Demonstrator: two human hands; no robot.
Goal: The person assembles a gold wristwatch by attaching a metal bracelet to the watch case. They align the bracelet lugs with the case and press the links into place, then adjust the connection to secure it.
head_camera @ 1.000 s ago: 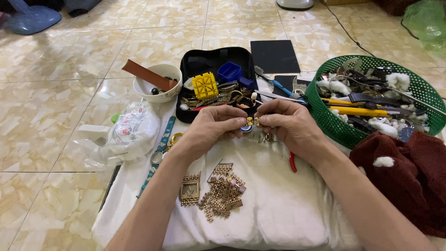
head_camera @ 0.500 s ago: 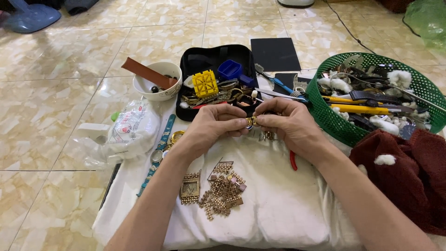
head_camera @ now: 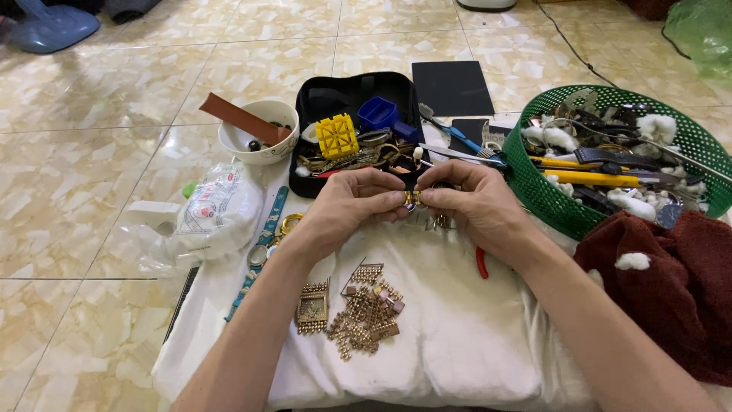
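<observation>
I see my left hand and right hand meeting over the far edge of the white cloth, fingertips of both pinched on a small gold watch-band piece. Loose gold links lie near the cloth's middle; the black tray sits just beyond.
</observation>
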